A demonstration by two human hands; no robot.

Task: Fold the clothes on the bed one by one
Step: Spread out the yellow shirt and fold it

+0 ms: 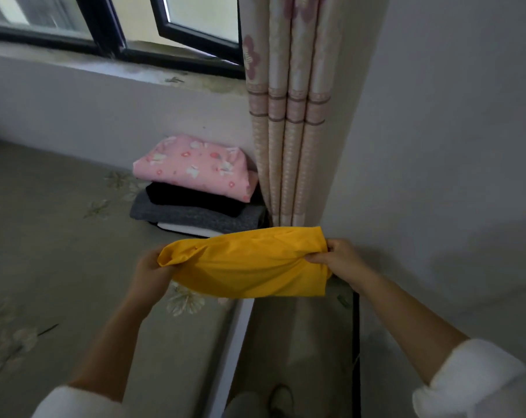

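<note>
A folded yellow garment (249,263) hangs in the air above the bed's corner, stretched between both hands. My left hand (151,271) grips its left end, and my right hand (341,259) pinches its right end. Behind it, against the wall, stands a stack of folded clothes: a pink floral piece (195,167) on top, a black one (192,200) under it, a grey one (192,217) below that, and a white edge at the bottom. The bed (59,236) has a grey-green sheet with pale flowers.
A pink patterned curtain (288,116) hangs in the corner right behind the stack. A window with a dark frame (111,34) sits above a wide sill. A plain wall (451,146) fills the right. The bed's edge (237,333) runs down the middle, with floor and my foot (281,399) below.
</note>
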